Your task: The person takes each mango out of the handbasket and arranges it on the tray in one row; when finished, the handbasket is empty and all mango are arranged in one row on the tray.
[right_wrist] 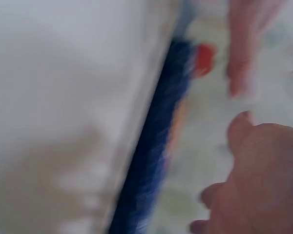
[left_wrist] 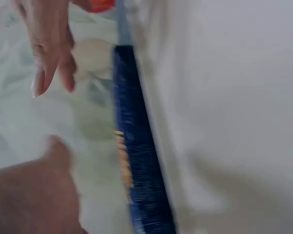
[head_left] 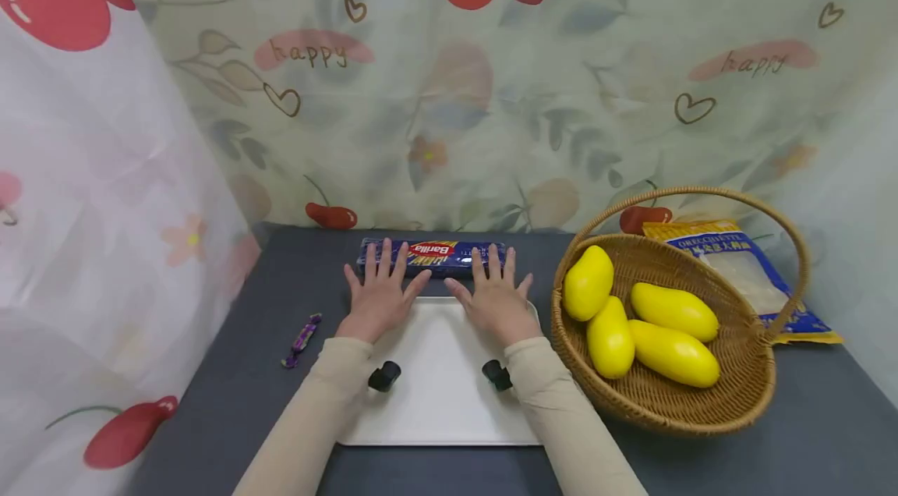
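A flowered cloth point(head_left: 421, 129), printed with cherries, hearts and the word "happy", fills the background at twelve o'clock and falls along the nine o'clock side. Below it spreads a dark grey table point(head_left: 231, 410).

A wicker basket point(head_left: 733, 416) with a tall arched handle stands at three o'clock from a white tray point(head_left: 442, 418). The tray lies flat on the table directly in front of the person, between and below the two arms. Beige sleeves point(head_left: 309, 418) reach in from seven and five o'clock, overlapping the tray's sides.

A blue and yellow bag of pasta point(head_left: 747, 274) lies behind the basket, between two and three o'clock from the tray. A long dark blue packet point(head_left: 463, 263) with a red label lies crosswise at twelve o'clock, just beyond the tray's far edge.

The left hand point(head_left: 380, 299) is between ten and eleven o'clock over the tray, the right hand point(head_left: 500, 304) between one and two. Both are spread wide, palms down, fingers straight and apart, thumbs angled toward each other, holding nothing. The blurred wrist views show the hands against the cloth, with a gap between them and the packet.

Four yellow fruits point(head_left: 676, 353) rest in the basket, two toward nine and ten o'clock, two near its middle. A small black fitting point(head_left: 384, 377) sits beside each cuff. A purple wrapped sweet point(head_left: 302, 341) lies at nine o'clock from the tray.
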`<state>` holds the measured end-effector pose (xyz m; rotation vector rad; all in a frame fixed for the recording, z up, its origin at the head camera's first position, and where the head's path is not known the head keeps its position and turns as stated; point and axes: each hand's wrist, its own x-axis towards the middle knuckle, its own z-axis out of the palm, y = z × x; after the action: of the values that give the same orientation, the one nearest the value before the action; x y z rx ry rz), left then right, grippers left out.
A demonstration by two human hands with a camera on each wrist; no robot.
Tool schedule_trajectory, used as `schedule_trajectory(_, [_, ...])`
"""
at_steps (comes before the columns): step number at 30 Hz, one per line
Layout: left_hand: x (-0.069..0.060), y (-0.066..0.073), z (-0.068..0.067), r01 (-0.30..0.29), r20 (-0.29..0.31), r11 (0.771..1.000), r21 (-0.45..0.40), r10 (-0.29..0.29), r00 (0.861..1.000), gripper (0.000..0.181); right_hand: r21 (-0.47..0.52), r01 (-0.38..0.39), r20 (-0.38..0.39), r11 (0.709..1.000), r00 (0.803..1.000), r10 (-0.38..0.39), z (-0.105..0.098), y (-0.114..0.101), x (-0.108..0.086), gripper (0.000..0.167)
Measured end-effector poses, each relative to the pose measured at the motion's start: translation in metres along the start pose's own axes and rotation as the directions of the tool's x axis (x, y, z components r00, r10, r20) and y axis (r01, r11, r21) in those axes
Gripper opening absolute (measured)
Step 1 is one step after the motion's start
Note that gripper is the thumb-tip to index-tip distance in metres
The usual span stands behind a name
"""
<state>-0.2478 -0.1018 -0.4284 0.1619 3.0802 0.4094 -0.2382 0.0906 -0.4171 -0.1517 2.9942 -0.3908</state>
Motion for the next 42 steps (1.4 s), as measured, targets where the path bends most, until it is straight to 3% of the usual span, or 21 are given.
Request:
schedule_trajectory(4, [-0.018,-0.008,-0.013,-0.013,0.012,1.000,-0.008,0.013,1.000,0.079,0.025,0.090,0.032,0.996,0.995,-0.090,-0.012,-0.013,-0.024,0.084])
schedule_trajectory(6, [-0.034,-0.013,-0.022,-0.032,0.023,0.999,-0.022,0.033,0.999,0.078,0.044,0.152,0.039,0.987,0.987,-0.154,-0.027,-0.019,-0.047,0.082])
schedule_trajectory(10, [-0.074,-0.028,-0.037,-0.101,0.024,0.993,-0.067,0.103,0.994,0.075,0.088,0.246,-0.033,0.965,0.969,-0.244,-0.065,-0.015,-0.098,0.080])
schedule_trajectory(13, [-0.100,-0.040,-0.037,-0.184,-0.042,0.976,-0.114,0.180,0.983,0.069,0.103,0.267,-0.116,0.958,0.960,-0.255,-0.089,0.001,-0.123,0.075])
schedule_trajectory(16, [-0.119,-0.050,-0.026,-0.263,-0.137,0.953,-0.154,0.243,0.960,0.063,0.125,0.256,-0.154,0.959,0.959,-0.236,-0.110,0.024,-0.134,0.072])
schedule_trajectory(20, [-0.134,-0.057,-0.006,-0.289,-0.196,0.934,-0.208,0.250,0.948,0.063,0.190,0.192,-0.117,0.963,0.978,-0.172,-0.131,0.055,-0.130,0.073])
schedule_trajectory(23, [-0.139,-0.059,0.006,-0.276,-0.198,0.923,-0.268,0.227,0.953,0.064,0.199,0.141,-0.080,0.970,0.989,-0.128,-0.139,0.075,-0.120,0.074])
schedule_trajectory(25, [-0.141,-0.059,0.011,-0.248,-0.168,0.918,-0.311,0.204,0.964,0.064,0.167,0.120,-0.071,0.979,0.991,-0.109,-0.141,0.087,-0.111,0.074])
schedule_trajectory(30, [-0.141,-0.065,0.022,-0.218,-0.128,0.918,-0.331,0.186,0.974,0.064,0.098,0.101,-0.052,0.990,0.994,-0.096,-0.136,0.112,-0.088,0.072])
schedule_trajectory(35, [-0.139,-0.071,0.031,-0.239,-0.160,0.920,-0.311,0.197,0.967,0.069,0.084,0.057,0.002,0.995,0.998,-0.058,-0.127,0.131,-0.069,0.077])
schedule_trajectory(42, [-0.142,-0.076,0.043,-0.239,-0.193,0.922,-0.304,0.186,0.963,0.065,0.159,0.048,0.099,0.986,0.993,-0.064,-0.119,0.147,-0.060,0.091])
